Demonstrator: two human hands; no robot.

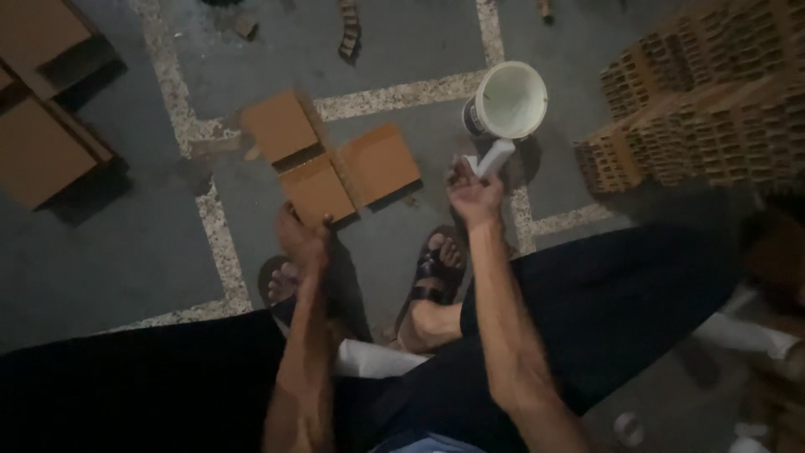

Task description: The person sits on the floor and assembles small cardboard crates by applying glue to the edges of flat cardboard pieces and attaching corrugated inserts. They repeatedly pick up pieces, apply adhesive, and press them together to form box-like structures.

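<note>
Above the floor, left hand (303,237) fingers pinch the cardboard piece (331,164).

Place: a small packing workshop, dimly lit.
Floor: grey concrete floor (126,252) with speckled inlaid strips.
Stock: stacks of folded cardboard pieces (713,101) piled at one side.
Materials: flat cardboard box blanks (335,159) and a white plastic bucket (507,101) on the floor.

Left hand (303,239) covers the cardboard's (331,164) near edge; grip unclear. Brush (493,157) head hidden behind right hand (474,197). Brick stack (704,92) cut by right edge, blurred.
</note>
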